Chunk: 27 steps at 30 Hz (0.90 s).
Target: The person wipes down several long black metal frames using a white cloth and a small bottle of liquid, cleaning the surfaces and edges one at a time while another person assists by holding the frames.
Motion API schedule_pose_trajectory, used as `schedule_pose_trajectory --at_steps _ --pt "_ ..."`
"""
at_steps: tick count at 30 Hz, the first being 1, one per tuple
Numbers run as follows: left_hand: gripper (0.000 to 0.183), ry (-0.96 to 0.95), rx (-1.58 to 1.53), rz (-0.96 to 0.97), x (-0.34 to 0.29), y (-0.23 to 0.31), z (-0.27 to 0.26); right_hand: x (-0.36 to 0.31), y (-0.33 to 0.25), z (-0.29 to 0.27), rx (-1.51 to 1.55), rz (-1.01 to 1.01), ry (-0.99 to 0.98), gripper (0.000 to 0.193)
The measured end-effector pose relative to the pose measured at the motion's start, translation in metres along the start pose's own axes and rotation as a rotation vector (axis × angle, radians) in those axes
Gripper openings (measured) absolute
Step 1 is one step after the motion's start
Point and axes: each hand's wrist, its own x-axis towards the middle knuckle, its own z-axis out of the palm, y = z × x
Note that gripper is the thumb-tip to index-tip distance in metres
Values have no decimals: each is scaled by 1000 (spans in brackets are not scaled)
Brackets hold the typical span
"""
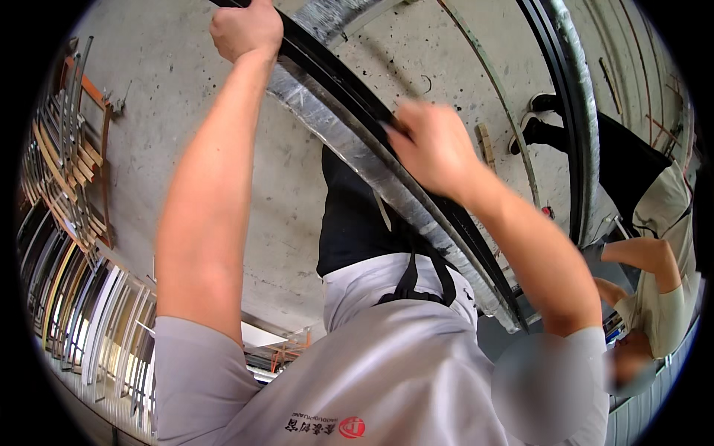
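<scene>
A long black metal profile slants from the upper left down to the lower right in front of my body. Alongside its near edge runs a strip wrapped in clear plastic film. My left hand is closed around the upper end of the profile. Over its middle is my right hand, blurred by motion, with the fingers curled in. Whatever the right fingers hold, if anything, is hidden, and I cannot tell whether they touch the profile.
At right, another black profile stands beside a film-wrapped length. Beyond it a co-worker bends forward. Racks of long bars line the left side. A small wooden block and a thin strip lie on the concrete floor.
</scene>
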Motion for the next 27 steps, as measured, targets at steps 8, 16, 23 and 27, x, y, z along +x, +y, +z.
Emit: schedule_pose_trajectory --at_steps 8,16,23,27 --pt "44 -37 -66 25 -2 6 12 94 -42 2 -35 -132 215 14" --pt "40 -148 -456 -73 3 -16 3 -33 -5 1 -26 114 -6 17" --pt "45 -282 -1052 -384 9 -25 14 160 -74 -2 -109 -183 254 14" --pt "27 -390 -1380 -512 11 -26 2 134 -69 4 -54 -161 222 12"
